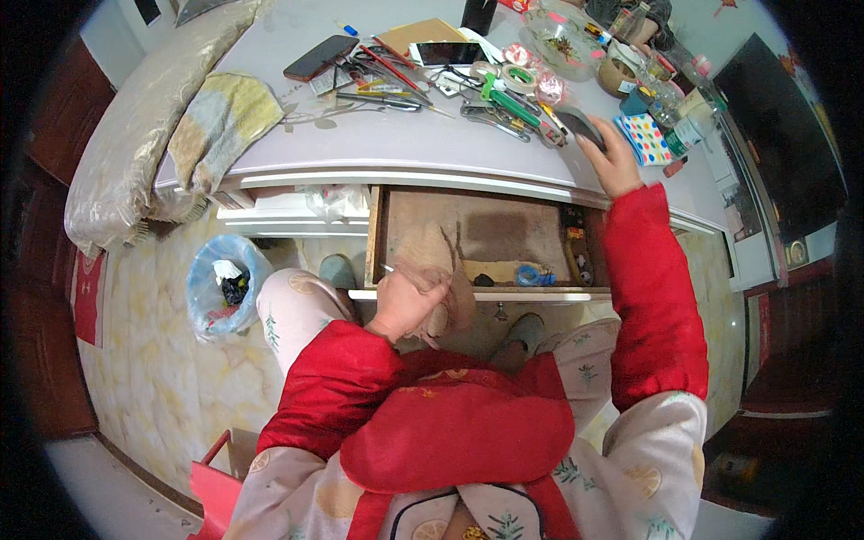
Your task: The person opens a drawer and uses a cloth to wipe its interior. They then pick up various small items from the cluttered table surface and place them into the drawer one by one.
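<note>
A crumpled tan cloth (pixel 432 256) hangs over the front of the open wooden drawer (pixel 418 202), bunched in my left hand (pixel 412 297). A thin white stick-like end shows beside that hand. Over the right part of the table, my right hand (pixel 613 158) has its fingers on a dark, rounded object (pixel 580 127), whose kind I cannot tell. Just left of it lie a green-handled tool (pixel 516 106), a metal wrench (pixel 496 121) and rolls of tape (pixel 518 78). Inside the drawer are a blue coil (pixel 528 275) and a small black lump (pixel 483 279).
Two phones, a black one (pixel 320 57) and a white one (pixel 449 53), lie among pens and cables. A towel (pixel 226 121) drapes the table's left edge. A dotted cloth (pixel 644 140) and bottles (pixel 692 131) stand right. A lined bin (pixel 226 287) is below left. Another person (pixel 648 30) sits across.
</note>
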Motion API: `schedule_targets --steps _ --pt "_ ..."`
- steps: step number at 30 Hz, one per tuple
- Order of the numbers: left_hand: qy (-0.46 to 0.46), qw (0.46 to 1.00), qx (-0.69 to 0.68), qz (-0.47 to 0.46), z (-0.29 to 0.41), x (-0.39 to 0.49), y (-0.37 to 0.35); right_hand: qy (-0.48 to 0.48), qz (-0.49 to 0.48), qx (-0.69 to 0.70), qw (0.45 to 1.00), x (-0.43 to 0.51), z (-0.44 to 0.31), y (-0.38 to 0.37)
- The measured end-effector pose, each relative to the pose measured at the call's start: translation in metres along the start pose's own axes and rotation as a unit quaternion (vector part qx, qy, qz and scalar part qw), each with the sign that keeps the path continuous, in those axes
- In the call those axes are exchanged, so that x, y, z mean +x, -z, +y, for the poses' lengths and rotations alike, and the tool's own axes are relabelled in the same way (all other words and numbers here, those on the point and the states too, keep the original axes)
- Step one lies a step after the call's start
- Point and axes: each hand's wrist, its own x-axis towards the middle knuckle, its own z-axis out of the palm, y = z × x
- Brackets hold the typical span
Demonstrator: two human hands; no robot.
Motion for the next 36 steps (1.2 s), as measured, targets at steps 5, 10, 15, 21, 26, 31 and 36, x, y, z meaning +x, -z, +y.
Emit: schedule_targets --steps 5,10,15,21,26,31,36 --pt "0.007 1.0 -0.028 0.008 0.005 -0.002 0.002 -0.019 -0.174 -0.008 0.984 -0.085 0.001 0.034" --pt "-0.026 0.998 -0.037 0.039 -0.007 0.002 -0.01 -0.281 -0.254 0.01 0.926 -0.156 0.084 -0.008" --pt "-0.037 0.996 -0.055 0.054 -0.007 -0.001 -0.008 -0.325 -0.317 -0.122 0.882 -0.161 0.093 -0.05" --pt "-0.045 0.997 -0.043 0.049 -0.004 0.0 -0.007 -0.228 -0.37 -0.237 0.869 -0.174 0.132 -0.074" --pt "-0.017 0.999 -0.032 0.03 -0.008 0.0 -0.009 -0.245 -0.416 -0.259 0.837 -0.171 0.136 -0.07" --pt "0.006 0.999 -0.041 -0.015 0.006 -0.002 0.005 -0.268 -0.436 -0.252 0.821 -0.159 0.125 -0.056" --pt "0.02 0.999 -0.036 -0.03 0.008 -0.002 0.007 -0.313 -0.35 -0.004 0.883 -0.121 0.07 -0.014"
